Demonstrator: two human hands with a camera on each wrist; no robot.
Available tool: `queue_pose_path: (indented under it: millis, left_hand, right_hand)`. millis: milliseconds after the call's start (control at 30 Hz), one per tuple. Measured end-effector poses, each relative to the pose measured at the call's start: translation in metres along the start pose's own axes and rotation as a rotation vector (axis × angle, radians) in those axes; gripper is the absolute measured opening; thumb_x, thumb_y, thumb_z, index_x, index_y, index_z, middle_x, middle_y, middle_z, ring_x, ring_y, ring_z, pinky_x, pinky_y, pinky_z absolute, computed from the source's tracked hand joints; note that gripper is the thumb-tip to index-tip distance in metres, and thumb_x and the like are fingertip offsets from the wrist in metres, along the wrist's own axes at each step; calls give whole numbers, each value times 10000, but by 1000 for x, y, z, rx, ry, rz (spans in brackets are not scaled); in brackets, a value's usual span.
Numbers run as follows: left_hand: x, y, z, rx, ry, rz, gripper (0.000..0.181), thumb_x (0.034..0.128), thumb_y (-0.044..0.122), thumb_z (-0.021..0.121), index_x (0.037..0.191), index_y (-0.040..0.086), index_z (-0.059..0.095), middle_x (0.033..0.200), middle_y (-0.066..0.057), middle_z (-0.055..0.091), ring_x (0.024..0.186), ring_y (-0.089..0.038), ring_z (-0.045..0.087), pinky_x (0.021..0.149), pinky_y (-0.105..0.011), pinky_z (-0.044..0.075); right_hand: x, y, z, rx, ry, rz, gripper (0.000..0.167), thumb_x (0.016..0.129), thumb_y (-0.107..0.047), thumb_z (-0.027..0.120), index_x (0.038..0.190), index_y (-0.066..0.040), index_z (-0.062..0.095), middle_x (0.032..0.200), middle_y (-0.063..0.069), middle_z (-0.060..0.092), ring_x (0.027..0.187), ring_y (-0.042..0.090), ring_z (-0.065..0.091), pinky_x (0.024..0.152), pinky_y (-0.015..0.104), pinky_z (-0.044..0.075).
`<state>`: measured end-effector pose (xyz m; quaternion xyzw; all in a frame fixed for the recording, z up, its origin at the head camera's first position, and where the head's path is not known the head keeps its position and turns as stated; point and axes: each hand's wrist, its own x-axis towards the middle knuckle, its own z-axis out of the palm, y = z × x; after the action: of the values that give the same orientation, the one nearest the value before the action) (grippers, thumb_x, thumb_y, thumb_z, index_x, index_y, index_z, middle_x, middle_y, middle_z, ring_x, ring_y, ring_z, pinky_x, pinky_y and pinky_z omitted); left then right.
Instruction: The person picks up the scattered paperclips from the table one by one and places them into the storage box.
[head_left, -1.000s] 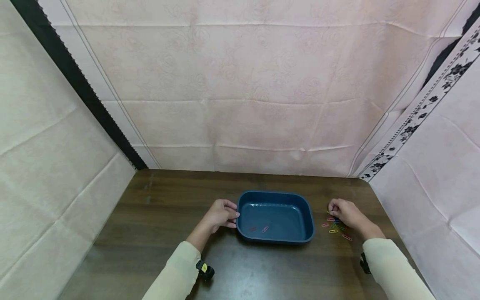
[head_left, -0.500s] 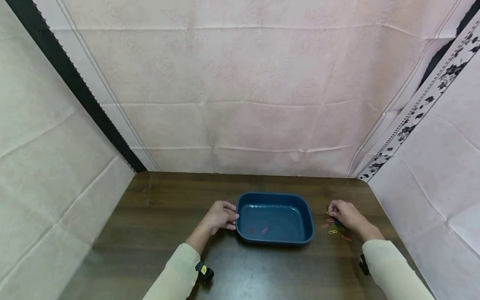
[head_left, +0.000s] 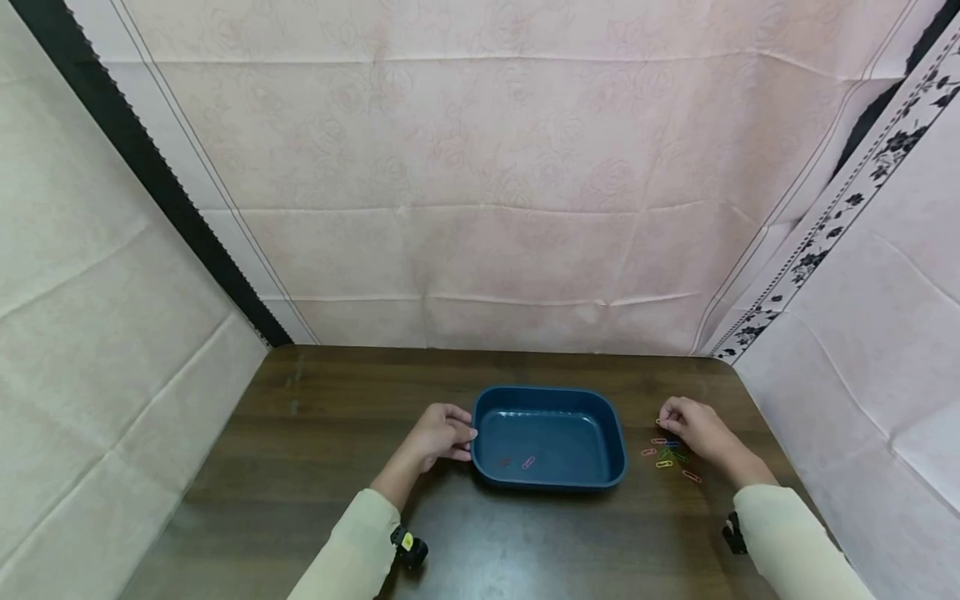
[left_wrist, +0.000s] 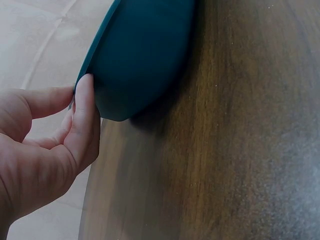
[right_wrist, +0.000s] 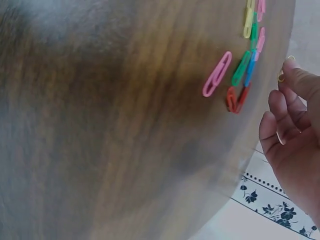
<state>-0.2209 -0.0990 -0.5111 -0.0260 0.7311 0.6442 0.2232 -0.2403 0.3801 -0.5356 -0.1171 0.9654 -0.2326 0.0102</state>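
Observation:
A dark blue rectangular tray [head_left: 573, 446] stands on the wooden table. My left hand [head_left: 442, 433] pinches its left rim between thumb and fingers; the left wrist view shows this grip on the tray edge [left_wrist: 137, 55] up close. Two paper clips lie inside the tray, a pink one [head_left: 528, 462] and a dim reddish one [head_left: 505, 462]. To the right of the tray, my right hand [head_left: 693, 427] pinches a small yellow paper clip [right_wrist: 280, 77] between thumb and index finger, its other fingers curled loosely. Below that hand lie several loose paper clips, including a pink one [right_wrist: 217, 74] and a green one [right_wrist: 241, 68].
The brown wooden table [head_left: 315, 467] ends at a pale cloth backdrop [head_left: 487, 208], with more cloth on the left and right sides. A yellow clip [head_left: 664, 464] lies on the tray side of the loose group. Both wrists wear small black cameras.
My right hand has risen slightly from the group of paper clips and shifted a little right, holding the yellow clip. The left hand stays on the tray rim; the head view has shifted slightly.

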Motion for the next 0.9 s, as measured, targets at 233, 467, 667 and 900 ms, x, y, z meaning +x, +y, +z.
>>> queue_pose_path:
  millis: [233,467,667,900]
  left_hand:
    - [0,-2,-1,2,-6,2,296,1012,16,617,1275,-108,558,998,-219,658,748,-208,686,708,-349,665]
    - [-2,-3,-2,-4,-1,-10,302,1013,27,624,1278,-102,560,996,-213,655,772,-217,666,708,-347,665]
    - [-1,-1,-1,-3,-3,-10,306,1013,31,624,1282,-100,558,1037,-247,656,792,-235,681,716,-354,665]
    - [-2,0,0,6,-8,0,299,1013,41,632,1270,-95,563,1049,-267,656,766,-227,691,727,-361,665]
  right_hand:
    - [1,-9,-6,4,35,-26,108,959,-105,722,895,-159,653,862,-24,625,790,95,562,685,268,510]
    - [4,-26,-9,42,59,-72,83,970,-111,718,917,-143,663,856,-43,629,789,61,553,684,240,509]
    - [8,-42,-15,64,90,-123,107,965,-105,725,915,-176,662,857,-57,622,793,51,552,688,227,513]
    - [15,-63,-21,58,74,-184,113,970,-112,721,935,-198,657,869,-83,620,796,49,555,701,225,524]
